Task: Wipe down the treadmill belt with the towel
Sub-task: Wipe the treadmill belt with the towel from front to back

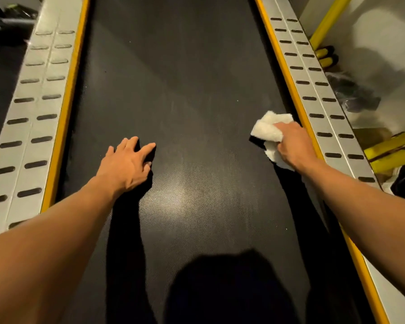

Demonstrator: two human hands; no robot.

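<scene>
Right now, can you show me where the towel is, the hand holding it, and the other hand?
towel [268, 129], head view, on the bunched white part ahead of the knuckles.
right hand [294, 142], head view, on the back of the hand.
left hand [124, 163], head view, on the back of the hand.

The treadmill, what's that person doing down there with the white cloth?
A person is reaching down to the treadmill belt to clean it. Their right hand grips a bunched white towel and holds it down on the belt, close to the yellow strip along the right edge. Their left hand rests on the belt with fingers spread, holding nothing.
</scene>
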